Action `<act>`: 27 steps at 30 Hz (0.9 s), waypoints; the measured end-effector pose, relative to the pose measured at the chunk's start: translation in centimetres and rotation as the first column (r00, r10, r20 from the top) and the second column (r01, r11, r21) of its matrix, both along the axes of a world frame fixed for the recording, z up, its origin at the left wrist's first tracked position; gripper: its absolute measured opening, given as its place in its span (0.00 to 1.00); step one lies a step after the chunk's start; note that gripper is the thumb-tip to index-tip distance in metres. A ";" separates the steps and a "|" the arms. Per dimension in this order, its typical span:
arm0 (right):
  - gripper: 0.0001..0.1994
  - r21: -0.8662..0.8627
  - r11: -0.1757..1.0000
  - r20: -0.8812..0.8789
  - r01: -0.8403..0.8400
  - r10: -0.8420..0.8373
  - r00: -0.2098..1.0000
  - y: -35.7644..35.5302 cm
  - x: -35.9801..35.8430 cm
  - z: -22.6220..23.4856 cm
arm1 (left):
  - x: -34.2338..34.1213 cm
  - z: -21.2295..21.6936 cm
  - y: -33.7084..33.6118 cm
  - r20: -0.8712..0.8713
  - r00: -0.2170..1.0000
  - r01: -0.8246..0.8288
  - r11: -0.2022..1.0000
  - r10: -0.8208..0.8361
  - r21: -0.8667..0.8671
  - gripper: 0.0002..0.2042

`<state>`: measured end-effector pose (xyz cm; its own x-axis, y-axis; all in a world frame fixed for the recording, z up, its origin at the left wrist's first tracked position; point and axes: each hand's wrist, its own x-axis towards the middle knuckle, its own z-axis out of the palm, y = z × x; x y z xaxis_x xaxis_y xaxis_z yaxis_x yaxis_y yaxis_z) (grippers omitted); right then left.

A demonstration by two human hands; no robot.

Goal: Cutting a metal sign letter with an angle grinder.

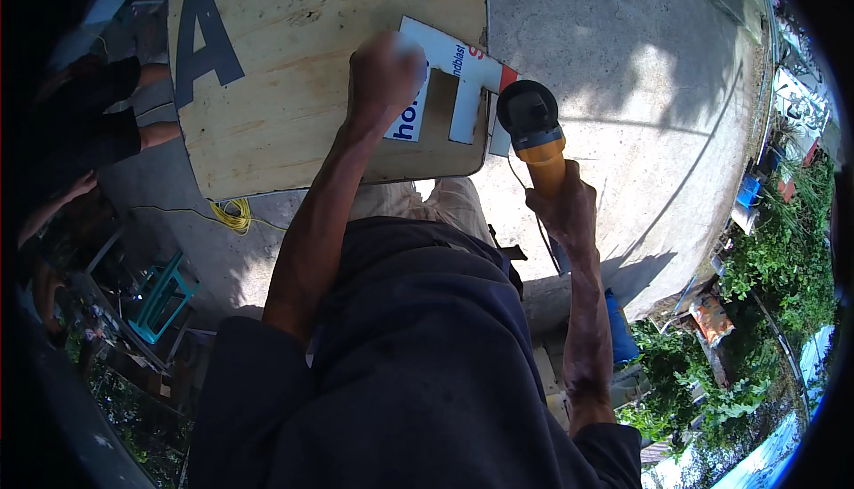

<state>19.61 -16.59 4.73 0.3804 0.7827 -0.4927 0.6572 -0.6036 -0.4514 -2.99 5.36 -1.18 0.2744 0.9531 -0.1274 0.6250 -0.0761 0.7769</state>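
Observation:
In my right hand point(567, 209) is an angle grinder point(545, 164), yellow-orange in the body with a dark head. My fingers wrap round its body; its head sits just off the board's right edge, beside a white cut-out panel point(463, 115) with blue and red print. This panel lies on the wooden board point(294, 53) and reaches past its right edge. My left hand point(384, 80) is curled over the panel's left edge, seemingly gripping it; a blur covers part of the fingers. A dark letter-shaped piece point(205, 44) lies at the board's far left.
A cord point(527, 193) hangs near the grinder. Coiled yellow cable point(233, 215) lies on the concrete below the board. Other people's arms point(158, 135) show at the left, near a green plastic stool point(162, 298). Plants point(774, 253) line the right side.

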 end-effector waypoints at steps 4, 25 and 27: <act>0.23 0.017 1.000 -0.028 0.004 -0.003 1.000 0.2 -0.2 0.5 | 0.0 0.1 0.1 -0.031 0.999 0.008 1.000 -0.008 -0.026 0.12; 0.25 0.047 0.994 -0.107 0.103 -0.098 0.989 -0.5 0.3 1.9 | 0.4 0.1 -0.4 0.014 1.000 -0.004 0.999 0.005 -0.036 0.13; 0.25 0.044 0.992 -0.122 0.114 -0.108 0.987 -0.4 -0.2 2.6 | 0.8 -0.2 -1.0 0.036 0.999 -0.034 0.999 0.036 -0.031 0.15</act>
